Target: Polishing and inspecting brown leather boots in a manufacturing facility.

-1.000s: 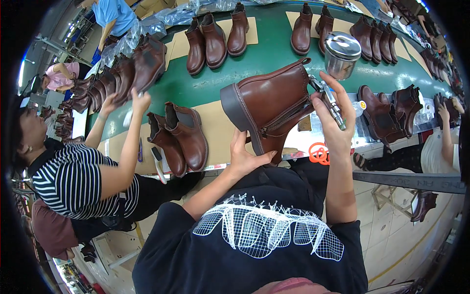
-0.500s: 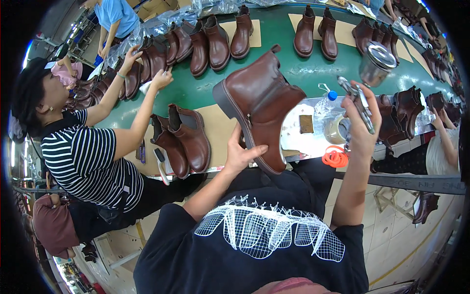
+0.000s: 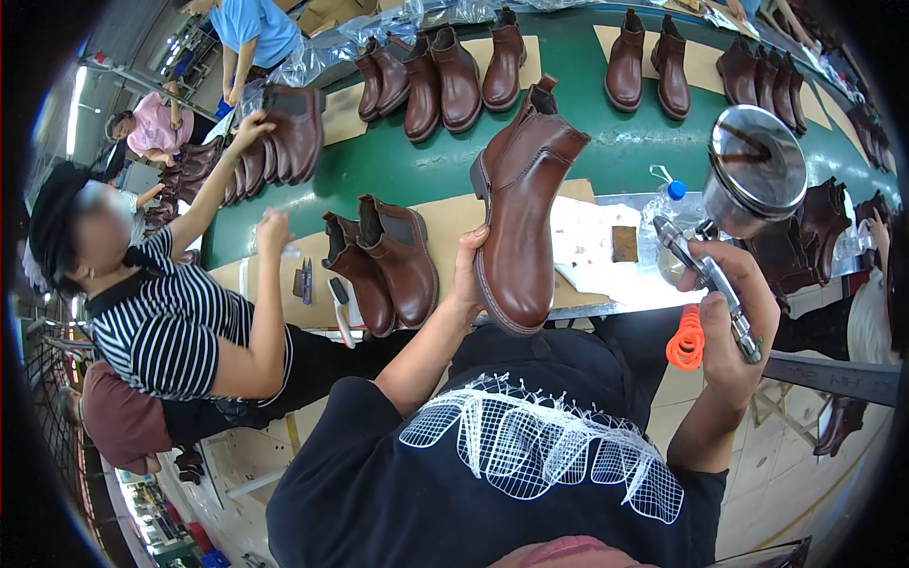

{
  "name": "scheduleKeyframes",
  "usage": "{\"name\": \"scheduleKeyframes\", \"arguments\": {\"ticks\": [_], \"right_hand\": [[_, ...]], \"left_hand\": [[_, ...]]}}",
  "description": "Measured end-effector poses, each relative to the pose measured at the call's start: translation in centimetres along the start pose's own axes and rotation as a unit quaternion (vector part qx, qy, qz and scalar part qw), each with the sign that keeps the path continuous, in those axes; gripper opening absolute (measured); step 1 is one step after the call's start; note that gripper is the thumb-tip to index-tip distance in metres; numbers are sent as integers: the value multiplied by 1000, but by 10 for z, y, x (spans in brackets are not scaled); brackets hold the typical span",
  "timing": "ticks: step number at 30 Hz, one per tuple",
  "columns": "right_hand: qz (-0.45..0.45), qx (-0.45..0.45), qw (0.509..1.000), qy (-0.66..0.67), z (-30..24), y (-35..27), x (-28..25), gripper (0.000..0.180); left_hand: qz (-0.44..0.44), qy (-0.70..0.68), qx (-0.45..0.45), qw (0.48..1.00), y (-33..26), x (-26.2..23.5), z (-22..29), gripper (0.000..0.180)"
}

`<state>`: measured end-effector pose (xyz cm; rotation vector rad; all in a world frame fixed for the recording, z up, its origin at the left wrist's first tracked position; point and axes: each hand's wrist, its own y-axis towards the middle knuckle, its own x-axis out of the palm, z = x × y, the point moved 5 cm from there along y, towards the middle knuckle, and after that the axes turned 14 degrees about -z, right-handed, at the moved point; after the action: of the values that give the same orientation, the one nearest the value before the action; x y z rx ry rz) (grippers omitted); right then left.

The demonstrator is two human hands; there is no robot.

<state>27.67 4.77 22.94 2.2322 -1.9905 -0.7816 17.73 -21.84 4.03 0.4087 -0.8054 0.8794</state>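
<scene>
My left hand grips a brown leather ankle boot by its sole edge. The boot is held up over the near edge of the table, toe down, its shaft tilted to the upper right. My right hand is wrapped round a metal spray gun with a shiny round cup on top. The gun's nozzle end is aimed left toward the boot, apart from it. A coiled orange air hose hangs beside the gun. Behind the gun stands a clear plastic bottle with a blue cap.
A pair of brown boots stands on cardboard to my left, near a white-edged brush. More boots line the far side of the green table. At my left a co-worker in a striped shirt handles a boot.
The boot in my left hand has turned more upright, its toe now down. My right hand has swung the spray gun lower and to the right. The co-worker has lifted a boot.
</scene>
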Motion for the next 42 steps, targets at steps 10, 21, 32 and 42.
{"name": "scheduleKeyframes", "arguments": {"ticks": [10,21,32,42], "right_hand": [[4,16,1000,-26,-6,13,14,31],[15,37,998,-46,0,3,14,28],[10,47,999,-5,1,-7,12,28],[12,42,998,-43,-10,-6,11,36]], "left_hand": [[41,104,20,994,-3,-1,-6,62],[26,-4,-10,1000,0,-10,-9,74],[-138,-183,-55,972,13,18,-2,63],[-103,98,-48,989,22,43,10,51]]}}
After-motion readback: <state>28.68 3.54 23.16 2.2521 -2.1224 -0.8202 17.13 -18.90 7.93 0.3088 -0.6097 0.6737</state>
